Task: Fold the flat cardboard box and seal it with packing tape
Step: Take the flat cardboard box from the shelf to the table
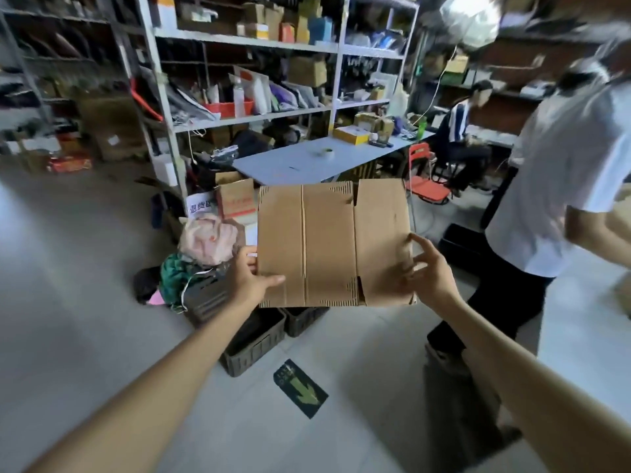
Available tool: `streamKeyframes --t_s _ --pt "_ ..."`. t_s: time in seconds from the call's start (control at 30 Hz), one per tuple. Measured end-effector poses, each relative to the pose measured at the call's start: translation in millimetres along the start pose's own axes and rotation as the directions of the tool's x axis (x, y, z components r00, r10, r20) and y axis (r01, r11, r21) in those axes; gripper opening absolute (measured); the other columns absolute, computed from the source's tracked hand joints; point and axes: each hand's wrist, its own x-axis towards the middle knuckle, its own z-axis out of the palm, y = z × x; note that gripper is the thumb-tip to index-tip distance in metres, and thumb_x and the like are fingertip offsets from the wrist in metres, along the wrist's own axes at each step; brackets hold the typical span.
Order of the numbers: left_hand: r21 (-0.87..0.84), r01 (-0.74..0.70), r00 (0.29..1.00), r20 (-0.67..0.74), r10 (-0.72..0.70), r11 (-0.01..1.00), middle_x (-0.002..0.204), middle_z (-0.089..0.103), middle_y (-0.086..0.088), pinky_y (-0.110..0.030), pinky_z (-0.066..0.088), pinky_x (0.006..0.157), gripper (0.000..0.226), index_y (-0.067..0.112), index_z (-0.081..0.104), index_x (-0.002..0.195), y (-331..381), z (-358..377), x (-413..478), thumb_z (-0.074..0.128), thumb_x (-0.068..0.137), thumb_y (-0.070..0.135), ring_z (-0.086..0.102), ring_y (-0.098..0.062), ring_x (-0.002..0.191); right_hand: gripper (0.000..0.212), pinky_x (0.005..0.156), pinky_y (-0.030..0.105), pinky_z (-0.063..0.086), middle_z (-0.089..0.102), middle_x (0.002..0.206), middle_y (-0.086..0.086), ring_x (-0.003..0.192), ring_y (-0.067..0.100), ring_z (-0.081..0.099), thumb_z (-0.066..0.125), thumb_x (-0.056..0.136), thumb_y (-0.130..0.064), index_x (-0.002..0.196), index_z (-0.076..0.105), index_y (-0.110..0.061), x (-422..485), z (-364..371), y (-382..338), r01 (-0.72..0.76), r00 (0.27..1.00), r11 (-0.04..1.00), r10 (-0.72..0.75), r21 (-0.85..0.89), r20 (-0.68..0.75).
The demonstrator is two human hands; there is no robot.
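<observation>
A flat brown cardboard box (327, 244) is held up in the air in front of me, its flaps still lying in one plane. My left hand (247, 276) pinches its lower left edge, thumb on the front face. My right hand (426, 271) grips the right edge, fingers spread around it. A roll of packing tape (323, 152) lies on the pale table (280, 167) beyond the box, well out of reach of both hands.
A person in a white shirt (560, 186) walks close by on the right. Dark plastic crates (256, 339) and a heap of bags (205, 240) sit on the floor below the box. Metal shelving (246, 42) stands behind the table. Another person (464, 131) sits at the far right.
</observation>
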Motion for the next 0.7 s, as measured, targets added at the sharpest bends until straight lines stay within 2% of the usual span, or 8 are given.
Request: streamKeyframes --t_s 0.07,0.17,0.27,0.37,0.47,0.57,0.7 --pt "0.005 -0.025 0.999 0.035 0.025 1.0 0.097 0.056 -0.007 -0.022 0.044 0.068 0.071 0.007 0.051 0.116 -7.2 21.1 43.4 0.086 0.055 -0.005 0.054 -0.022 0.087 0.078 0.052 0.029 0.047 0.055 0.083 0.001 0.064 0.02 0.057 0.056 0.075 0.017 0.14 0.041 -0.023 35.3 7.3 7.5 -0.019 1.0 1.0 0.019 -0.006 -0.023" --pt "0.006 -0.052 0.993 0.108 0.051 0.999 0.094 0.057 0.003 -0.03 0.049 0.075 0.069 0.023 0.051 0.112 -11.3 48.3 105.1 0.088 0.057 0.003 0.058 -0.02 0.085 0.085 0.067 0.035 0.054 0.059 0.095 0.01 0.075 0.025 0.06 0.059 0.073 0.016 0.144 0.036 -0.025 85.4 17.0 18.6 -0.047 0.996 0.999 0.048 0.02 -0.076" --pt "0.022 -0.059 0.983 0.174 0.055 0.998 0.097 0.058 0.005 -0.04 0.052 0.083 0.069 0.028 0.049 0.112 -11.6 73.7 163.4 0.088 0.059 0.009 0.059 -0.022 0.091 0.092 0.074 0.04 0.056 0.059 0.087 0.006 0.071 0.022 0.061 0.063 0.07 0.017 0.146 0.035 -0.026 133.9 21.9 29.6 -0.086 0.991 0.996 0.089 0.038 -0.098" --pt "0.031 -0.056 0.969 0.245 0.047 0.998 0.103 0.06 0.001 -0.041 0.052 0.085 0.071 0.027 0.05 0.117 -6.9 108.4 224.0 0.088 0.059 0.013 0.06 -0.02 0.094 0.09 0.067 0.036 0.055 0.059 0.083 0.002 0.072 0.021 0.062 0.065 0.07 0.013 0.144 0.036 -0.029 187.6 19.8 42.1 -0.103 0.984 0.994 0.107 0.032 -0.143" --pt "0.037 -0.052 0.96 0.276 0.039 0.998 0.108 0.06 -0.002 -0.04 0.051 0.088 0.074 0.026 0.049 0.121 -5.0 148.2 276.0 0.089 0.06 0.014 0.059 -0.019 0.095 0.088 0.057 0.033 0.053 0.062 0.083 0.007 0.067 0.021 0.064 0.067 0.068 0.01 0.141 0.039 -0.032 242.9 16.7 57.0 -0.092 0.981 0.994 0.099 0.054 -0.164" --pt "0.033 -0.029 0.956 0.294 0.018 0.999 0.11 0.058 -0.003 -0.039 0.049 0.09 0.075 0.025 0.048 0.123 -7.8 196.4 332.6 0.088 0.061 0.012 0.057 -0.02 0.097 0.083 0.061 0.031 0.053 0.061 0.087 0.011 0.073 0.021 0.064 0.074 0.071 0.002 0.137 0.042 -0.037 304.8 16.2 80.6 -0.1 0.974 0.991 0.115 0.089 -0.194" --pt "-0.015 -0.009 0.949 0.316 0.013 1.0 0.114 0.056 -0.005 -0.032 0.047 0.083 0.077 0.018 0.046 0.13 -8.8 262.5 397.6 0.084 0.064 0.003 0.055 -0.02 0.098 0.081 0.063 0.028 0.05 0.058 0.083 0.002 0.072 0.016 0.059 0.076 0.071 0.002 0.137 0.043 -0.03 393.8 13.0 116.5 -0.074 0.978 0.992 0.091 0.097 -0.186"
